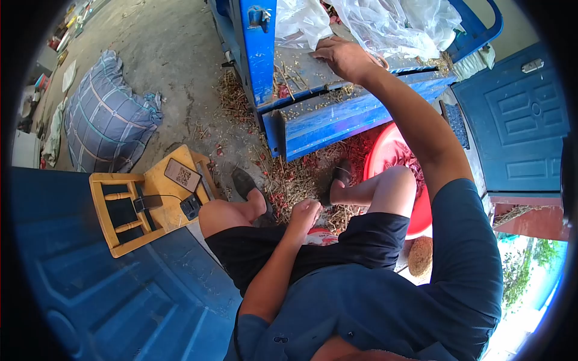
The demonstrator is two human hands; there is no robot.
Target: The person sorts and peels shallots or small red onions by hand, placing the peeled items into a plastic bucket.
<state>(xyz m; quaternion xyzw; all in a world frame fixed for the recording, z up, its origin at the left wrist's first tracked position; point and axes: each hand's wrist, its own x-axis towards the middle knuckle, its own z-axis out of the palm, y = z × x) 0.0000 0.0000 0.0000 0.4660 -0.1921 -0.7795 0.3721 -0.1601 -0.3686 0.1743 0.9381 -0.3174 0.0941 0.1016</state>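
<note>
My left hand [306, 212] is closed in a loose fist above my lap, between my knees. Whatever its fingers may hold is hidden. My right hand [344, 58] reaches forward to the blue metal cart [337, 120], its fingers bent together and pointing down at the cart's bed. The fingertips are by the edge of a clear plastic bag [394, 27]; anything they grip cannot be made out. Beneath my right arm stands a red basin [374, 157] holding red dried chili peppers [402, 155].
On the left, a wooden chair [158, 191] carries a card with a QR code [182, 175] and a small black device [191, 206]. A checked cloth sack [111, 120] lies behind it. Stems [292, 180] litter the floor between my feet. Blue doors [512, 114] flank me.
</note>
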